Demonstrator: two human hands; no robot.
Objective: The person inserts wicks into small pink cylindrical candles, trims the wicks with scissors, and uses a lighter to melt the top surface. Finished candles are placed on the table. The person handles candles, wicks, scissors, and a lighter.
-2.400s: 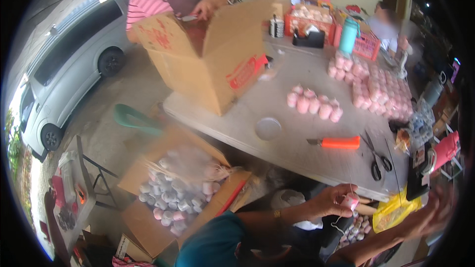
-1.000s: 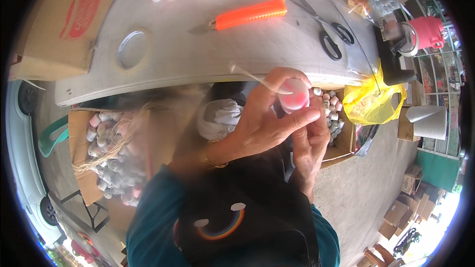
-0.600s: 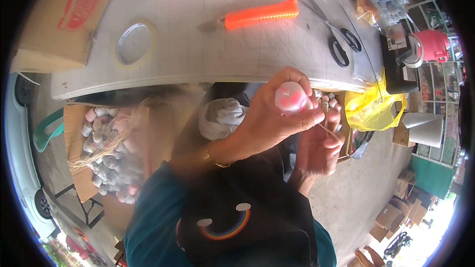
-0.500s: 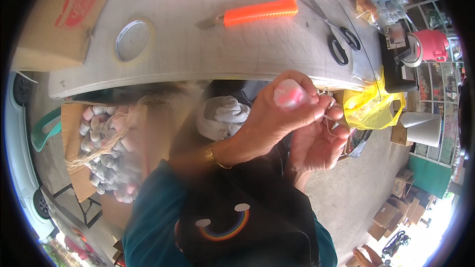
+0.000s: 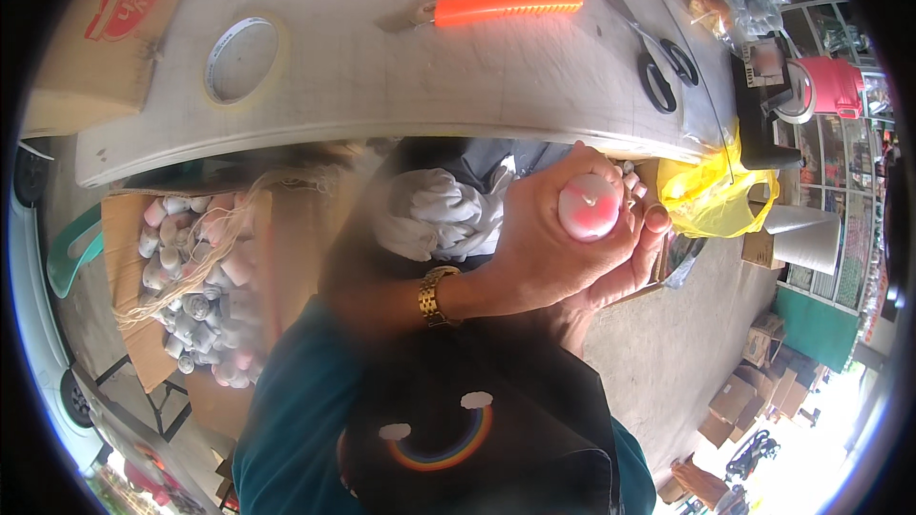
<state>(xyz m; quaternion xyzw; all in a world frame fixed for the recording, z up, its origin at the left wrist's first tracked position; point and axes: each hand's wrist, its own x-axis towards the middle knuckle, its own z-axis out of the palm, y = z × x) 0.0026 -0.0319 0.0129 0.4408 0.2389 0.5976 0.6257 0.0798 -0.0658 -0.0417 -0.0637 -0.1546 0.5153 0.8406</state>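
Note:
A pink-and-white candle (image 5: 586, 210), its round end with a small wick nub turned up, is wrapped in the fingers of my left hand (image 5: 549, 253). That wrist wears a gold watch. Just behind and to the right, my right hand (image 5: 625, 277) sits close against the left one, its fingers curled beside the candle. What those fingers hold is hidden. Below the table edge, a bunched white cloth (image 5: 444, 215) lies to the left of my hands. A cardboard box (image 5: 129, 277) farther left holds several pink and white candles (image 5: 205, 310) and a bundle of pale string (image 5: 196, 272).
On the table (image 5: 363, 86) lie an orange box cutter (image 5: 506, 2) with its blade out, a tape roll (image 5: 212, 67) and black-handled scissors (image 5: 658, 81). A yellow plastic bag (image 5: 711, 195) hangs at the right edge. At the far left stands a carton (image 5: 91, 67).
The candle has tipped so its end faces up, and both hands have shifted slightly. The pale string seen between the right fingers is now out of sight. The view has moved a little.

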